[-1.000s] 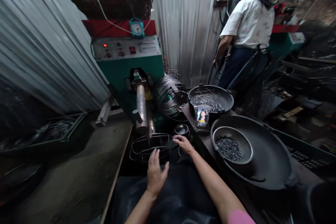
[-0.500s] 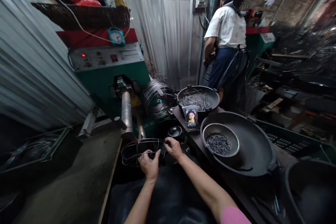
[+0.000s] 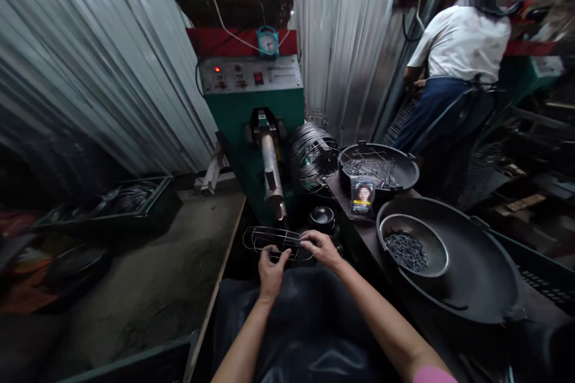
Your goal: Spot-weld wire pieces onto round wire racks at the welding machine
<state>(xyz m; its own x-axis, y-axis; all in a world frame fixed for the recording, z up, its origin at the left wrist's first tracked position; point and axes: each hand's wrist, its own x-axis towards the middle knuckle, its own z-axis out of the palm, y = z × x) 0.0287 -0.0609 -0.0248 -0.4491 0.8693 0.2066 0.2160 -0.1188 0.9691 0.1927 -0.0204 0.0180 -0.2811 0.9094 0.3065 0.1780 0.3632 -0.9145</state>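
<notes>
A rounded frame of thin metal wire (image 3: 269, 231) is held between my hands, just below the electrode arm (image 3: 271, 170) of a green machine (image 3: 251, 109). My left hand (image 3: 272, 269) grips the frame's near side from below, thumb and fingers around the wire. At its right end, my right hand (image 3: 320, 246) has its fingers closed on the frame. To the right, a metal bowl (image 3: 440, 241) of short wire pieces (image 3: 406, 250) sits in a large dark pan (image 3: 480, 269).
Behind the pan stands another pan (image 3: 408, 172) holding wire parts. A wire coil (image 3: 309, 155) is beside the machine. A person (image 3: 467, 48) in a white shirt bends at the back right. A green crate (image 3: 155, 206) stands on the floor at left.
The view has swung left, so the machine and pans appear farther right. The wire frame has turned in my hands, and my right hand's fingers have shifted along its right end.
</notes>
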